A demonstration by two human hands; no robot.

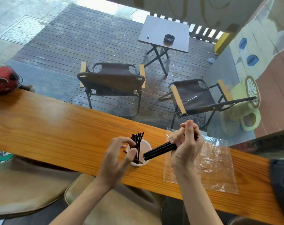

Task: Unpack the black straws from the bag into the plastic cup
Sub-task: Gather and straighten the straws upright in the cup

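A clear plastic cup stands on the wooden counter with several black straws upright in it. My left hand hovers at the cup's left side, fingers curled and apart, thumb near the rim, touching the straws in the cup. My right hand is to the right of the cup, closed around a bundle of black straws whose ends point down-left over the cup's rim. The clear plastic bag lies flat on the counter beneath and right of my right hand.
A red round object sits at the counter's far left end. A dark bag lies at the right edge. Beyond the glass are two folding chairs and a small table. A tan stool cushion is below the counter.
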